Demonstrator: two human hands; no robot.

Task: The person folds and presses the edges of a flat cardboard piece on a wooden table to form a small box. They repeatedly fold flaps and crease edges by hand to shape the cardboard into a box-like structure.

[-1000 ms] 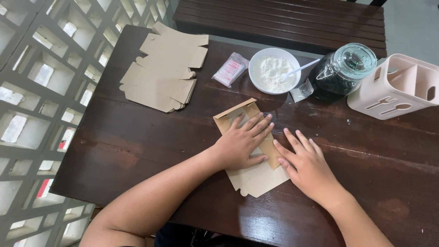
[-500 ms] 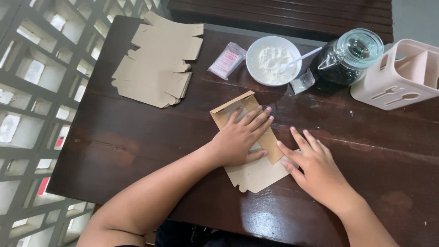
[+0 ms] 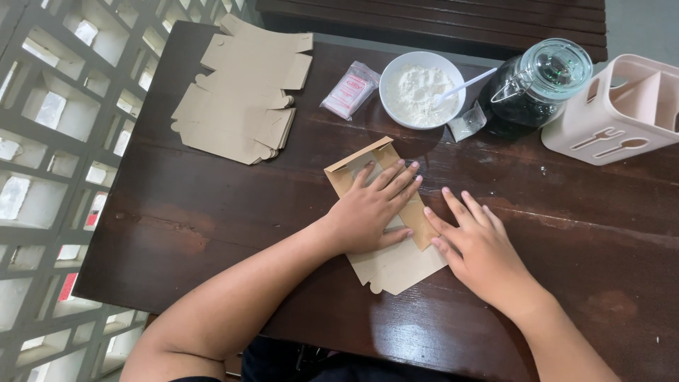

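In the head view, the left hand (image 3: pixel 370 210) lay flat on the folded kraft cardboard box blank (image 3: pixel 387 212), its fingers (image 3: pixel 400 177) spread and released, grasping nothing. Compared with a second before, the right hand (image 3: pixel 483 252) had slid a little down the blank's right edge, its fingers open too, still pressing the fold. The blank stayed in the middle of the dark wooden tabletop (image 3: pixel 212 212), below the white bowl of powder (image 3: pixel 422 88).

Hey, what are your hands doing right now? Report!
Left hand flat on cardboard box blank. Right hand pressing its edge. Nothing in the way.
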